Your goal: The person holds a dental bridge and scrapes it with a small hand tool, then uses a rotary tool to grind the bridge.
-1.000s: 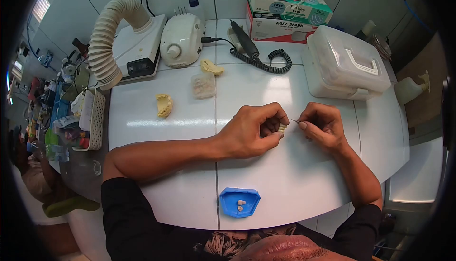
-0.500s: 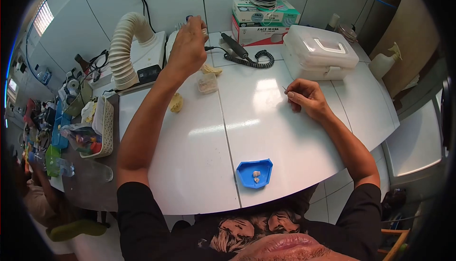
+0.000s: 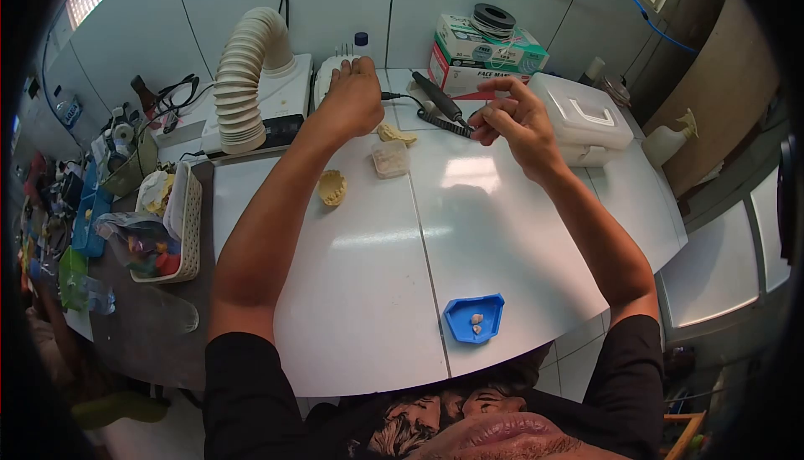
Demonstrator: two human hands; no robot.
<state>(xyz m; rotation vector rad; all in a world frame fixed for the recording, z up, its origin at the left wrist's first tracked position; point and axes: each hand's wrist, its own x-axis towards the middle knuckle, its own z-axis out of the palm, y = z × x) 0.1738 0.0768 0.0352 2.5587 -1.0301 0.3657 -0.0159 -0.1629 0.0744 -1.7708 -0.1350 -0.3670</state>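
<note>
My left hand reaches to the back of the table, over the white device with several thin bits standing in it; its fingers are bunched and what they touch is hidden. My right hand is raised near the black handpiece and its coiled cord, thumb and index finger pinched on something too small to make out. Nearer me lie a yellow dental cast, a small clear box and another yellow piece. A blue tray holds small pale pieces.
A ribbed white hose arches at the back left. Boxes with a spool on top, a white case and a spray bottle stand at the right. A basket sits left; part of a person shows far left.
The view has shifted. My right hand has moved up and back toward the black handpiece. My left hand has come down onto the white device.
</note>
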